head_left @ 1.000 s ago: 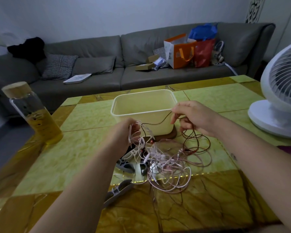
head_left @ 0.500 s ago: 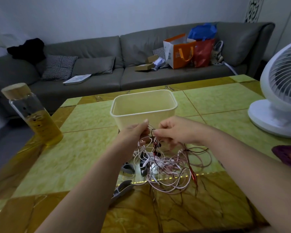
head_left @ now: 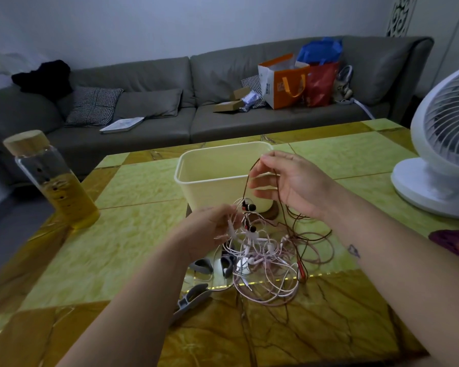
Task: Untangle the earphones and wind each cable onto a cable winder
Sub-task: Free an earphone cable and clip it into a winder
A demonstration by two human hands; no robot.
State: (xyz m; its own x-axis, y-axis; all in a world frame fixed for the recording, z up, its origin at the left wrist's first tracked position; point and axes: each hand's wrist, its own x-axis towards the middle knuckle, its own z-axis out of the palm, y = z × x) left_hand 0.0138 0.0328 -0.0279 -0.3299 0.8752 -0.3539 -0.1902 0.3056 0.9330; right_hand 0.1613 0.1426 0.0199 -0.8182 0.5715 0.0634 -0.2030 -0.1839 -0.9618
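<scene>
right hand raised in front of the cream tub, thumb and forefinger pinching the dark brown cable, other fingers loosely spread. left hand lower, fingers curled round pink-white strands. tangled earphones lie on the counter just in front of the tub, grey cable winders beside them. bottle left of the tub, fan right, both well apart from the tangle.

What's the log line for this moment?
phase: untangling | left hand: pinches pink cable | right hand: holds dark cable raised | grey winder: unused on table
</scene>
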